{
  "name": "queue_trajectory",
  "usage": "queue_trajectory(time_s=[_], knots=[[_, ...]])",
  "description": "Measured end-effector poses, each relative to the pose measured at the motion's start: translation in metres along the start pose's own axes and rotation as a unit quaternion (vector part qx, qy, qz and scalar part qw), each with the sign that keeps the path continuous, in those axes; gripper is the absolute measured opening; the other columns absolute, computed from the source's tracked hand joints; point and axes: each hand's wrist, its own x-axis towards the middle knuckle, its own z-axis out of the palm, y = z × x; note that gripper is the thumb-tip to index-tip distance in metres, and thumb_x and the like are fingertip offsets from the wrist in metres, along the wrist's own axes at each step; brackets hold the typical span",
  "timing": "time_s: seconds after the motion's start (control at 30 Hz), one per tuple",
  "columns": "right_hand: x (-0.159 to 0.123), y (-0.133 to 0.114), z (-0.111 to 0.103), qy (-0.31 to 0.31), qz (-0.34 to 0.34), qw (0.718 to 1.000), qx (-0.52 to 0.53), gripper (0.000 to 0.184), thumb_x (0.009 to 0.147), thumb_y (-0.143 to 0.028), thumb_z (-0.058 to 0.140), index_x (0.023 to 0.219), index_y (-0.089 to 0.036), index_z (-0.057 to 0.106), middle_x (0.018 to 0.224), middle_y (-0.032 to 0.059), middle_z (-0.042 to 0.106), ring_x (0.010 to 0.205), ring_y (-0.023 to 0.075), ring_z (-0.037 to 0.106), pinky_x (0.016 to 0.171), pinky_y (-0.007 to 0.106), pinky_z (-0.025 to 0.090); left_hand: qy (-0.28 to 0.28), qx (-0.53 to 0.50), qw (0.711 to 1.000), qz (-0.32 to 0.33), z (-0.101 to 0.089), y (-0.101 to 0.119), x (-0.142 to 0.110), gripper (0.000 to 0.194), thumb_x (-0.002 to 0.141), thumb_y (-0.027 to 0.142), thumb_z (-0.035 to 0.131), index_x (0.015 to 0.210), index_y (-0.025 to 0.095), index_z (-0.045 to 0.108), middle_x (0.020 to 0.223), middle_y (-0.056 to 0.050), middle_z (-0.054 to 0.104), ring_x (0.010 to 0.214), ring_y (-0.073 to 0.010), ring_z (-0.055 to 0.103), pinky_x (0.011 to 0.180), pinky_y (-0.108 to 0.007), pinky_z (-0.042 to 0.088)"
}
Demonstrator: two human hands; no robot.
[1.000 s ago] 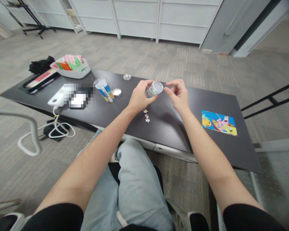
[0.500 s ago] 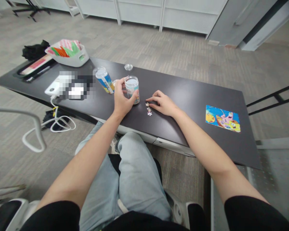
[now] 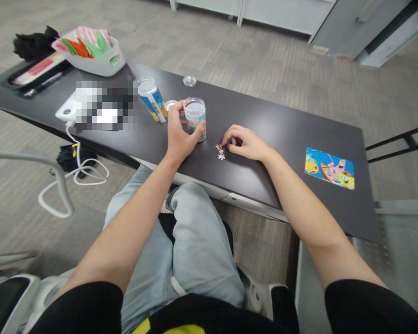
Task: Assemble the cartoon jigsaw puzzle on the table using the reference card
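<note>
My left hand [image 3: 181, 132] is wrapped around a clear plastic jar [image 3: 196, 119] with a printed label, which stands upright and lidless on the dark table. Just right of the jar lie a few small jigsaw puzzle pieces [image 3: 221, 153]. Beside them rests my right hand [image 3: 245, 143], fingers bent and thumb apart from the forefinger. The forefinger's tip is at the upper piece; whether it touches is unclear. Behind my left hand stands a second clear jar [image 3: 152, 99] with a blue and yellow label. A flat cartoon picture card [image 3: 329, 168] lies far to the right.
On the dark table [image 3: 275, 111], a round clear lid [image 3: 190, 81] sits near the far edge, and another pale round lid [image 3: 170, 105] is partly behind my left hand. A white basket [image 3: 107, 65] with colourful bags, a dark tray and a white device [image 3: 68, 109] with a cable occupy the left end.
My right hand has drawn slightly right and its fingers have curled more beside the puzzle pieces. My left hand keeps its hold on the jar. The camera view has shifted slightly.
</note>
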Motion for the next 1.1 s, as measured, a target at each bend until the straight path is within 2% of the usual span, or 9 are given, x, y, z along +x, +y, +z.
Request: queue_trajectory(time_s=[0.13, 0.23, 0.4, 0.6, 0.77, 0.87, 1.1], knots=[[-0.002, 0.002, 0.002, 0.002, 0.002, 0.999, -0.037, 0.033, 0.101, -0.043, 0.095, 0.131, -0.031, 0.097, 0.133, 0.0112, 0.081, 0.097, 0.029, 0.07, 0.096, 0.05, 0.065, 0.001, 0.001, 1.0, -0.003, 0.001, -0.001, -0.001, 0.11, 0.091, 0.113, 0.077, 0.17, 0.038, 0.06, 0.171, -0.018, 0.068, 0.152, -0.0425, 0.074, 0.124, -0.063, 0.068], [-0.002, 0.004, 0.003, -0.013, 0.003, 0.999, -0.046, 0.031, 0.104, -0.05, 0.096, 0.129, -0.033, 0.098, 0.136, 0.0118, 0.079, 0.105, 0.0317, 0.072, 0.099, 0.051, 0.065, 0.004, 0.006, 1.0, -0.01, 0.001, 0.001, -0.001, 0.107, 0.093, 0.112, 0.078, 0.17, 0.039, 0.06, 0.171, -0.017, 0.069, 0.152, -0.0417, 0.074, 0.125, -0.063, 0.069], [-0.002, 0.0, 0.004, -0.01, 0.011, 0.999, -0.049, 0.022, 0.108, -0.046, 0.092, 0.124, -0.031, 0.098, 0.131, 0.0111, 0.079, 0.101, 0.0305, 0.069, 0.099, 0.051, 0.064, 0.004, 0.0, 1.0, -0.007, 0.002, -0.002, 0.0, 0.107, 0.093, 0.113, 0.076, 0.169, 0.04, 0.061, 0.172, -0.017, 0.069, 0.152, -0.0421, 0.074, 0.126, -0.064, 0.069], [-0.002, -0.008, 0.011, 0.009, 0.017, 0.997, -0.077, 0.028, 0.103, -0.049, 0.101, 0.123, -0.03, 0.096, 0.132, 0.0108, 0.079, 0.098, 0.0292, 0.068, 0.098, 0.05, 0.06, -0.004, -0.001, 1.0, -0.014, 0.003, -0.01, 0.001, 0.108, 0.092, 0.113, 0.076, 0.172, 0.042, 0.06, 0.172, -0.017, 0.066, 0.157, -0.0443, 0.071, 0.127, -0.065, 0.068], [-0.002, -0.005, 0.009, 0.015, 0.021, 0.998, -0.064, 0.015, 0.106, -0.038, 0.094, 0.118, -0.028, 0.094, 0.128, 0.0102, 0.077, 0.092, 0.027, 0.065, 0.093, 0.047, 0.061, 0.0, -0.008, 1.0, -0.027, 0.003, -0.007, 0.002, 0.112, 0.088, 0.114, 0.08, 0.171, 0.04, 0.063, 0.172, -0.02, 0.065, 0.158, -0.0466, 0.07, 0.129, -0.068, 0.068], [-0.002, -0.002, 0.005, 0.026, 0.019, 0.998, -0.056, 0.014, 0.106, -0.033, 0.091, 0.119, -0.028, 0.095, 0.126, 0.0102, 0.076, 0.09, 0.0269, 0.064, 0.091, 0.047, 0.062, -0.002, -0.018, 0.999, -0.043, 0.003, -0.003, 0.003, 0.113, 0.085, 0.114, 0.084, 0.169, 0.039, 0.065, 0.172, -0.02, 0.065, 0.159, -0.0479, 0.069, 0.13, -0.072, 0.067], [-0.005, -0.001, 0.004, 0.041, 0.022, 0.997, -0.067, 0.028, 0.103, -0.046, 0.102, 0.122, -0.027, 0.094, 0.126, 0.0099, 0.077, 0.092, 0.0276, 0.067, 0.094, 0.049, 0.061, 0.004, 0.006, 0.999, -0.034, 0.004, -0.003, 0.002, 0.111, 0.089, 0.116, 0.077, 0.17, 0.041, 0.065, 0.171, -0.017, 0.068, 0.156, -0.0444, 0.072, 0.128, -0.066, 0.069]])
